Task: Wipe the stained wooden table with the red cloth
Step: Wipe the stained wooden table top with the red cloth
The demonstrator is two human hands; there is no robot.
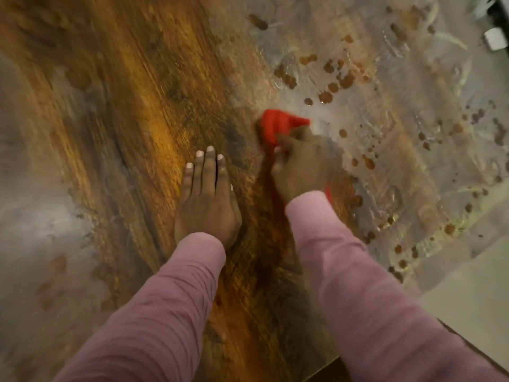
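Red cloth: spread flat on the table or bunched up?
Bunched. The red cloth shows as a crumpled wad past the fingers of the right hand, which grips it against the wooden table.

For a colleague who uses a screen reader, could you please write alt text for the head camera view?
A person's right hand grips a red cloth on a wooden table, at the edge of brown spots and pale smears to its right. The left hand rests flat on the wood beside it; both sleeves are pink.
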